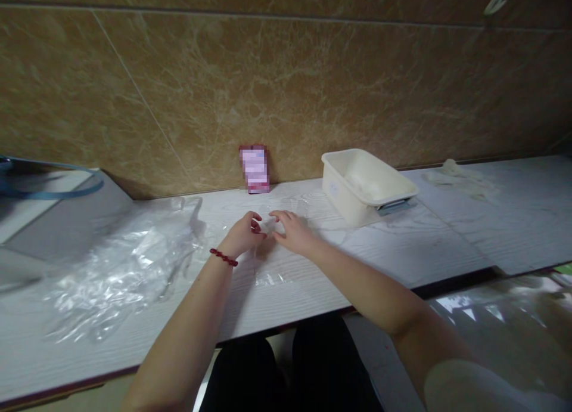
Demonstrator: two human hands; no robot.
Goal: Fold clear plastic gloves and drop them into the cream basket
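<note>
Both hands hover close together over the middle of the white wood-grain table. My left hand [245, 235], with a red beaded bracelet [224, 257] at its wrist, has curled fingers and a gap between thumb and forefinger. Facing it, my right hand [294, 232] has its thumb and fingers apart. A clear plastic bag [270, 277] lies flat beneath the two hands; its outline is hard to make out. To the left spreads a crumpled heap of clear plastic bags [120, 269].
An off-white plastic bin [348, 194] stands right of my hands. A phone [255, 169] leans against the brown tiled wall [286, 84]. Pale gloves or cloth [462, 176] lie far right. A blue strap [58, 194] hangs at the left. The table's front edge runs above my legs.
</note>
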